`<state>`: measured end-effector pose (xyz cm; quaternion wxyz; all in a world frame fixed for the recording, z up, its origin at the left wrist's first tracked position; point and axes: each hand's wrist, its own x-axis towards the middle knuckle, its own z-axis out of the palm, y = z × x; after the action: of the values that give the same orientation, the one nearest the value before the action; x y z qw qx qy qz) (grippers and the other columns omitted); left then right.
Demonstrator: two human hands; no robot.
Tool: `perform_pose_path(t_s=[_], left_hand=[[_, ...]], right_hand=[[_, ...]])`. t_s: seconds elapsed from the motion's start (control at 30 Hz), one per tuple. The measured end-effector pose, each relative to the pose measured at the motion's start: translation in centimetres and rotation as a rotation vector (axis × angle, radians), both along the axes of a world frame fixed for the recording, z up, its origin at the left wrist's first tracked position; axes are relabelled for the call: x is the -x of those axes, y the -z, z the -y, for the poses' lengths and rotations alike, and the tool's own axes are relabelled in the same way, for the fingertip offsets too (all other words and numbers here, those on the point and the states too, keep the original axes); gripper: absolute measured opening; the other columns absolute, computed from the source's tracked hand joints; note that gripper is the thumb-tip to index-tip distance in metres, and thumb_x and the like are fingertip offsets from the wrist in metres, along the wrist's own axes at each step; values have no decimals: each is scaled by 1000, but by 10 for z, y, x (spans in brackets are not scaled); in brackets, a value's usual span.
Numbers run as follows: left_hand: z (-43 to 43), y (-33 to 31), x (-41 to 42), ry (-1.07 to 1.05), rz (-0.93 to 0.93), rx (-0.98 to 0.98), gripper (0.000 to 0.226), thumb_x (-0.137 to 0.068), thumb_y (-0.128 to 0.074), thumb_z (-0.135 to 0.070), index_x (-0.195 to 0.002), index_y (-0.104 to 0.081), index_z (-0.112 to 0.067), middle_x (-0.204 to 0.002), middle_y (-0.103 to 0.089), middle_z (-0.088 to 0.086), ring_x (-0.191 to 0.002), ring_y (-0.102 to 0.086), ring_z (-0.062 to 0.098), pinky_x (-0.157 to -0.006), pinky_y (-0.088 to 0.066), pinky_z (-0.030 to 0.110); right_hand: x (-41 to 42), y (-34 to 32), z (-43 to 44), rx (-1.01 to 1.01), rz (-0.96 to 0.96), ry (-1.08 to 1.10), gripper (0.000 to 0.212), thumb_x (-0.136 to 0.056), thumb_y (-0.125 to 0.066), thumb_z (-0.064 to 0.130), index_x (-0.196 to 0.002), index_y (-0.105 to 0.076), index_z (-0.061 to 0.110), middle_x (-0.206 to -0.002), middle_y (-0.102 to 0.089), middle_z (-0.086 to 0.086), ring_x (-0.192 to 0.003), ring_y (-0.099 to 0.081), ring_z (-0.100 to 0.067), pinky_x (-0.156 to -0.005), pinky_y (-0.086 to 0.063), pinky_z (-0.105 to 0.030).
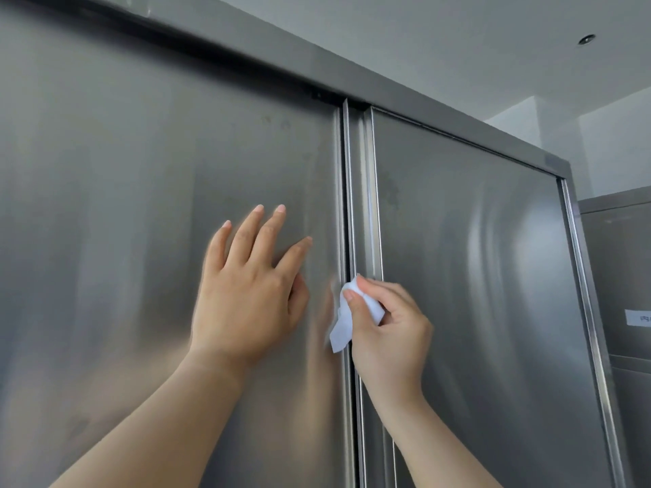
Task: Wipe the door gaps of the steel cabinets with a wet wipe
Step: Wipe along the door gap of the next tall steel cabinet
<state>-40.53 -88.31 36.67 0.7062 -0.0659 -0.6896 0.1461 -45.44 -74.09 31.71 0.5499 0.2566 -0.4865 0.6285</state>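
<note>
The right hand [387, 332] pinches the wet wipe [343, 325] at its 10 o'clock, seemingly pressed onto the door gap [348, 206], which runs 12 to 6 o'clock. The left hand [246, 294], fingers spread, rests flat on the left door [141, 206].

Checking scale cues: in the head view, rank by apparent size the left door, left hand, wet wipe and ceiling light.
Largest to smallest:
left door
left hand
wet wipe
ceiling light, which is also farthest

White wet wipe [343, 324], crumpled, pressed on vertical door gap [348, 206] btwn two brushed steel cabinet doors [475, 258], center-right of frame.
</note>
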Motion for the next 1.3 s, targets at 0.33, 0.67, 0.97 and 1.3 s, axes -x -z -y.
perform_pose_path(t_s=[0.33, 0.67, 0.97, 1.3], left_hand=[[21, 55, -20, -88, 223, 182, 52, -89, -42, -37, -134, -57, -17, -151, -39, 12, -140, -33, 33, -113, -22, 51], [21, 65, -23, -97, 252, 162, 53, -89, -43, -36, -136, -55, -14, -151, -38, 13, -139, -34, 34, -112, -21, 53], [22, 65, -22, -111, 231, 165, 53, -87, -46, -35, -135, -55, -14, -151, -39, 14, -139, -35, 34, -111, -23, 54], [22, 64, -21, -117, 197, 175, 53, -89, -48, -40, -134, -56, -13, -149, -40, 15, -138, -35, 35, -111, -22, 53]], right_hand=[[-18, 26, -3, -39, 116, -68, 28, -80, -70, -2, -96, -73, 21, -97, -68, 15, -93, -63, 1, -85, -50, -19], [-22, 32, -4, -17, 160, -109, 30, -78, -70, -3, -86, -71, 26, -91, -68, 13, -87, -64, 3, -77, -45, -8], [-21, 90, 6, 10, 113, -31, 28, -79, -71, 4, -89, -70, 30, -95, -66, 12, -89, -65, -6, -77, -46, -11], [-18, 75, 11, 55, 86, -26, 22, -81, -68, 12, -94, -69, 30, -100, -65, 17, -93, -64, -1, -79, -43, -8]])
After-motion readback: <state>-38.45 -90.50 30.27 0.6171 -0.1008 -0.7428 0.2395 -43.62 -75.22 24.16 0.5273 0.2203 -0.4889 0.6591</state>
